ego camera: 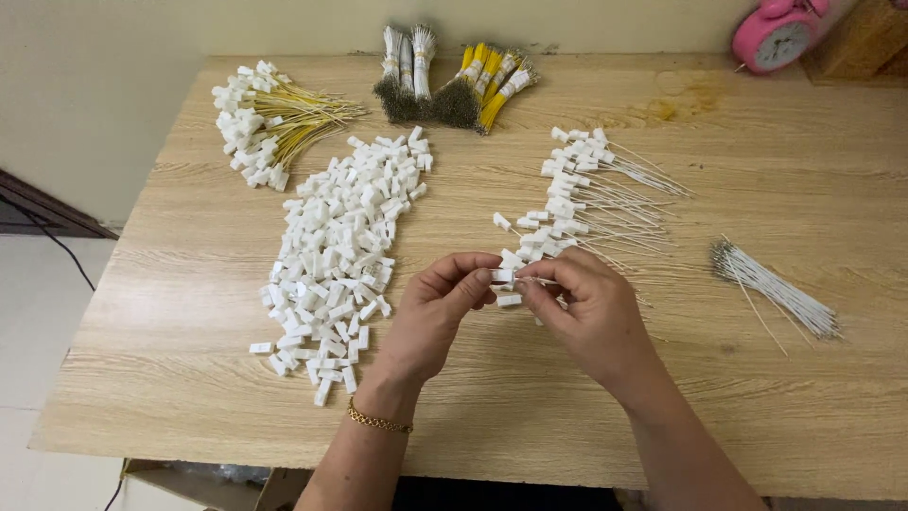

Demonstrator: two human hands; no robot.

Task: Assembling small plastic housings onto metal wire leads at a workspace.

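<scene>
White plastic connector [502, 275] pinched between left-hand fingertips [476, 282], held just above the table, near centre, a bit toward the near edge. Long axis roughly left-right; the end facing right meets a thin white wire [535, 280] coming from the right hand [588, 317]. Right thumb and forefinger are closed narrow on that wire. Wire runs near horizontal, in line with the connector. Can't tell how far the wire sits inside, too small.

Left hand [437, 317]: fingers curled, tight pinch on the connector, gold bracelet [378, 418] at the wrist. A second white connector [509, 301] lies just below the pinch, partly hidden by the right fingers.

Room:
- Bare wood-grain table [530, 416] between hands and near edge; both forearms cross that strip.
- Left of left hand: big pile of loose white connectors [340, 251], close by, running diagonally toward the far-left.
- Behind hands: heap of finished white-wire assemblies [582, 194], connectors to the left, wires trailing right. Nearest pieces just beside the fingertips.
- Right: bundle of loose white wires [776, 289], well apart from the right hand, open table between.
- Far left: yellow-wire assemblies [270, 118], near the table's left edge.
- Far edge by the wall: bundled white and yellow wire bunches [454, 80].
- Far-right corner: pink alarm clock [777, 33].
</scene>
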